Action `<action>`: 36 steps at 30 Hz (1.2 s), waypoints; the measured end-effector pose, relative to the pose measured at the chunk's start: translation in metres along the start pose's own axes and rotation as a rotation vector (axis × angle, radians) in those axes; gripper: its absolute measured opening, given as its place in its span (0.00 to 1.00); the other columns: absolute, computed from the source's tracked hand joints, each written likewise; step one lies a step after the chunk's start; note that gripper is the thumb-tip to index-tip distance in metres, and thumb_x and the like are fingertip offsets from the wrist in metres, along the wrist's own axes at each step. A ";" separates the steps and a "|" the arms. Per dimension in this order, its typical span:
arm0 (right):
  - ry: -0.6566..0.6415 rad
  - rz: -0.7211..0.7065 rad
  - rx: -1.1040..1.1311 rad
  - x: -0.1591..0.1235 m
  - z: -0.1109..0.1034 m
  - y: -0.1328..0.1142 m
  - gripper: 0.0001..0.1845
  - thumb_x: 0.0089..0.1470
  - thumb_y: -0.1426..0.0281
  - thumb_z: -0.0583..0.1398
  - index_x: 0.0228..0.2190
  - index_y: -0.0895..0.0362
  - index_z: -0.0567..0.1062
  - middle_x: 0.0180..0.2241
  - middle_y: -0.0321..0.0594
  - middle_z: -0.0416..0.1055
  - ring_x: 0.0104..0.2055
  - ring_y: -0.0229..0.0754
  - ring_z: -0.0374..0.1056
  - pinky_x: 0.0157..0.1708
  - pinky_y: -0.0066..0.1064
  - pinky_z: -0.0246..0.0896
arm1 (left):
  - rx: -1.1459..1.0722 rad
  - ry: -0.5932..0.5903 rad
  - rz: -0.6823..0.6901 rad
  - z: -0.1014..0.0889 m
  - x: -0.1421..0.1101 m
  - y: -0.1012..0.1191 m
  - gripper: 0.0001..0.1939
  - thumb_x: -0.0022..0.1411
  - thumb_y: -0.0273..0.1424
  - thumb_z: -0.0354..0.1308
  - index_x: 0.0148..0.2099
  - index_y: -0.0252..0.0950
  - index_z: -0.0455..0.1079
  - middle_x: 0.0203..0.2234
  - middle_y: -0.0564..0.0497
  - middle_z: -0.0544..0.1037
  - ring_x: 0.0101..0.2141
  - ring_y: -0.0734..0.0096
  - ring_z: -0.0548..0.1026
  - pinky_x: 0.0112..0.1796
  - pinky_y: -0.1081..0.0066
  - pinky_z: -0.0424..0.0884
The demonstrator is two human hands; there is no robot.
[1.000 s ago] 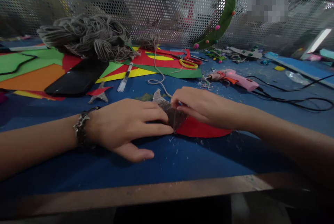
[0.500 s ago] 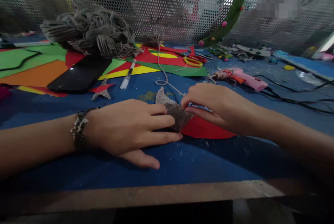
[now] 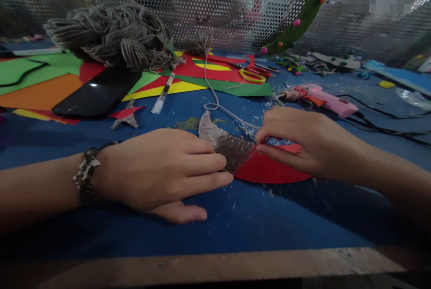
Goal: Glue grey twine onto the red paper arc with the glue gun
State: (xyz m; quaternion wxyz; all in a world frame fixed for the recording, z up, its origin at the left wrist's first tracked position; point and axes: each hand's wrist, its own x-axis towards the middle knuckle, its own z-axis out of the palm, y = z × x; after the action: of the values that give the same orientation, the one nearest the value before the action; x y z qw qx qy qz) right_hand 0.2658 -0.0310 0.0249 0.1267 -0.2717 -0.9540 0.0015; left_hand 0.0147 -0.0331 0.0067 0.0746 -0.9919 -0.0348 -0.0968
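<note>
A red paper shape lies on the blue table, its left part covered with grey yarn that tapers to a pointed tip. My left hand rests flat with fingers stretched, the fingertips pressing on the grey-covered part. At the border between grey and red, my right hand pinches a strand of grey yarn between thumb and forefinger. The strand runs back across the table toward a small bundle of yarn. The right fingers partly hide the red paper's upper edge.
A pink glue gun with black cables lies right. Behind are yellow-handled scissors, coloured paper, a grey yarn skein, a black phone, a marker and a small star. A perforated metal screen stands at the back.
My right hand has shifted right, away from my left hand, with the yarn strand in its pinch. More of the grey-covered part shows between the hands. The view has tilted slightly.
</note>
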 end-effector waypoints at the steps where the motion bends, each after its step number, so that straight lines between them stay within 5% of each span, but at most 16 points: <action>1: -0.002 0.008 0.001 0.000 0.000 0.001 0.13 0.59 0.67 0.51 0.28 0.58 0.71 0.26 0.39 0.66 0.29 0.38 0.61 0.30 0.30 0.55 | -0.020 -0.004 -0.011 0.000 0.000 0.000 0.21 0.68 0.36 0.39 0.50 0.34 0.69 0.38 0.46 0.77 0.35 0.63 0.73 0.36 0.66 0.70; 10: -0.009 0.067 -0.024 -0.005 0.000 0.018 0.11 0.57 0.66 0.52 0.26 0.56 0.69 0.25 0.38 0.66 0.28 0.37 0.61 0.29 0.29 0.54 | -0.205 0.003 -0.159 0.002 0.004 0.002 0.18 0.65 0.39 0.47 0.49 0.35 0.69 0.42 0.47 0.75 0.41 0.61 0.70 0.45 0.64 0.66; 29: -0.018 0.058 -0.083 -0.007 0.010 0.025 0.12 0.59 0.67 0.51 0.26 0.57 0.68 0.24 0.37 0.64 0.27 0.37 0.60 0.28 0.28 0.53 | -0.245 -0.059 -0.183 0.001 0.007 0.003 0.18 0.63 0.40 0.50 0.50 0.36 0.68 0.43 0.47 0.74 0.42 0.61 0.69 0.48 0.64 0.66; 36: -0.046 0.120 -0.092 -0.005 0.013 0.023 0.11 0.58 0.68 0.50 0.25 0.56 0.67 0.24 0.39 0.65 0.28 0.39 0.61 0.29 0.29 0.53 | -0.224 0.001 -0.132 0.001 0.005 0.002 0.18 0.64 0.39 0.51 0.49 0.32 0.68 0.42 0.46 0.73 0.41 0.60 0.68 0.46 0.64 0.67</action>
State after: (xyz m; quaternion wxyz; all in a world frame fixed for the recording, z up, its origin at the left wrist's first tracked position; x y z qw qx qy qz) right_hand 0.2788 -0.0128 0.0090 0.0917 -0.3338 -0.9377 -0.0284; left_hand 0.0200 -0.0346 0.0060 -0.0431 -0.9895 -0.0890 -0.1054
